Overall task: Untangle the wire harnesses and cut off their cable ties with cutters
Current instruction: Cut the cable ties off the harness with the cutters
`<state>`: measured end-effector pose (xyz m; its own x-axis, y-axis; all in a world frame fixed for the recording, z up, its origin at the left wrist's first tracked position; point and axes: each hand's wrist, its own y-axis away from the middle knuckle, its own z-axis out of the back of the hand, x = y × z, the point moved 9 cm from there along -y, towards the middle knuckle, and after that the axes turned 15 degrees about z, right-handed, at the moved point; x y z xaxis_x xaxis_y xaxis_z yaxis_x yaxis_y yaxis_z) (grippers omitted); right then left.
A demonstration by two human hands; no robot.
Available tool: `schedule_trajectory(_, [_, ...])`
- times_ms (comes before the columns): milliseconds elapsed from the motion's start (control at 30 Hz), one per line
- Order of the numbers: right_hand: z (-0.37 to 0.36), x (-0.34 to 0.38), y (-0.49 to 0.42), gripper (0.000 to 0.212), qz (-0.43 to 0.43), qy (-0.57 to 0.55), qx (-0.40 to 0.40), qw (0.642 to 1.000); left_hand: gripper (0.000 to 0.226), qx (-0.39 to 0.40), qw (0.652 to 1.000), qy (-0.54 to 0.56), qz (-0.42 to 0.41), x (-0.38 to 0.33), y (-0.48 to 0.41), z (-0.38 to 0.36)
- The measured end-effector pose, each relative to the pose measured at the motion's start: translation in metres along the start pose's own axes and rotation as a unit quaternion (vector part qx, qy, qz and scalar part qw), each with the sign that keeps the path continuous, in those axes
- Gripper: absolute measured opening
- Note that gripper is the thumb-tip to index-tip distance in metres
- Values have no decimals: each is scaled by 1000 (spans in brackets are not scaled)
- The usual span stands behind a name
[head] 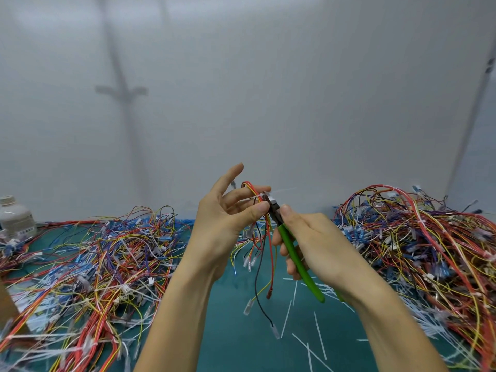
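My left hand (228,213) is raised above the table and pinches a small wire harness (264,237) of red, yellow and black wires between thumb and fingers; its index finger points up. The loose wire ends hang down over the green mat. My right hand (308,242) grips green-handled cutters (298,261). The cutter jaws (271,204) sit at a white cable tie (281,190) on the harness, right beside my left fingertips. The tie's tail sticks out to the right.
A large tangle of harnesses (88,259) covers the table's left side, and another pile (421,237) rises on the right. Several cut white tie pieces (319,328) lie on the green mat (236,331). A white bottle (14,216) stands far left, and a grey wall is behind.
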<state>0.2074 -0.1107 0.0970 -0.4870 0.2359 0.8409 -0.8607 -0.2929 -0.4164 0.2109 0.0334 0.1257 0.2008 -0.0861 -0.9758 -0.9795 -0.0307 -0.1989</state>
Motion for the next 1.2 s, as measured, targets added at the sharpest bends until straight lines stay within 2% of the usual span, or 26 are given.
schedule_trajectory(367, [4,1,-1,60,11,60,-7,998,74,-1,1000,-6,-1,1,-1,0])
schedule_trajectory(767, [0,4,-2,60,26,22,-22,999,74,0,1000,4,8,0,0,1])
schedule_trajectory(933, [7,1,-1,60,18,22,-28,999,73,-2,999,5,47,7,0,6])
schedule_trajectory(1000, [14,-6,-2,60,7,74,-19,997,65,-5,997,16,69,10,-1,8])
schedule_trajectory(1067, [17,-21,-3,61,-5,198,16,980,53,-19,995,41,85,14,-3,13])
schedule_trajectory(1200, [11,-80,1,51,-80,416,104,900,37,-45,995,16,83,13,-3,21])
